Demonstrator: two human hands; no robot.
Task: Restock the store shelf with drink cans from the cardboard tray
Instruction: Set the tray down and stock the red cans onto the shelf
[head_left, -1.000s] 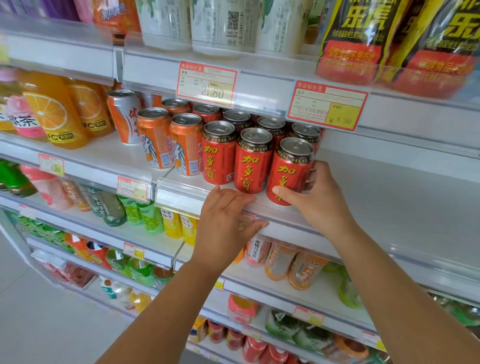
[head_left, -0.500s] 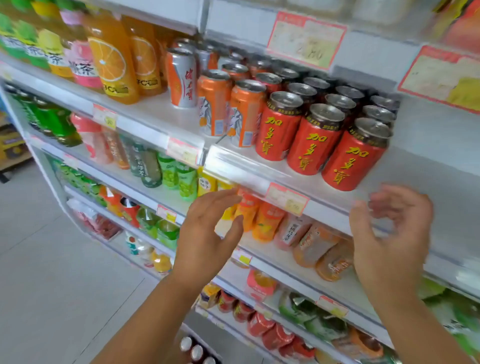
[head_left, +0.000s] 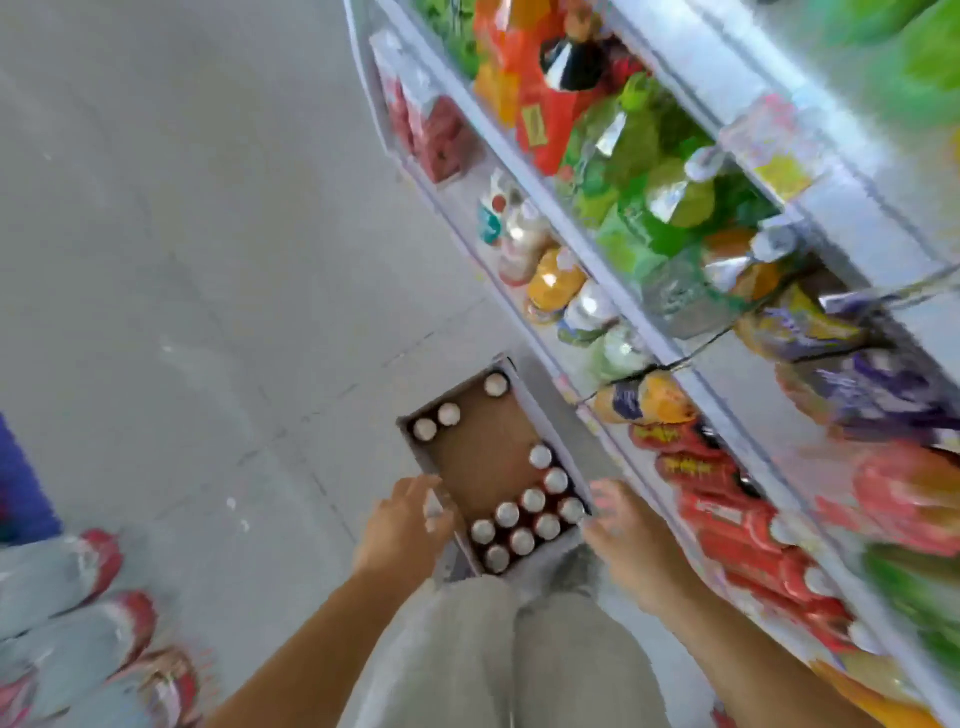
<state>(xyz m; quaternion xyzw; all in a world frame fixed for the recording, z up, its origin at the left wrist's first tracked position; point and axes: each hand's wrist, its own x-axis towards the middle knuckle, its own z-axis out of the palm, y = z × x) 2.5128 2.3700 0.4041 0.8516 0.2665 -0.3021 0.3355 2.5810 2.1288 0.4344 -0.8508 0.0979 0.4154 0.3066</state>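
Observation:
The cardboard tray (head_left: 478, 452) lies on the floor at the foot of the shelf unit (head_left: 613, 291). Several red cans with silver tops (head_left: 524, 519) stand in its near right corner, and three more stand along its far end. My left hand (head_left: 402, 525) hangs over the tray's left rim with relaxed fingers, holding nothing. My right hand (head_left: 626, 530) hovers at the tray's right side, fingers spread and empty. The view is blurred by motion.
Lower shelves on the right hold green, orange and yellow bottles (head_left: 644, 208) and red packs (head_left: 737, 525). My grey trousers (head_left: 498, 654) fill the bottom centre. Wrapped bottle packs (head_left: 78, 623) lie on the grey floor (head_left: 208, 260) at the lower left.
My view has swung down from the can shelf to the floor. Both hands left the shelf edge and dropped toward the cardboard tray, one on each side.

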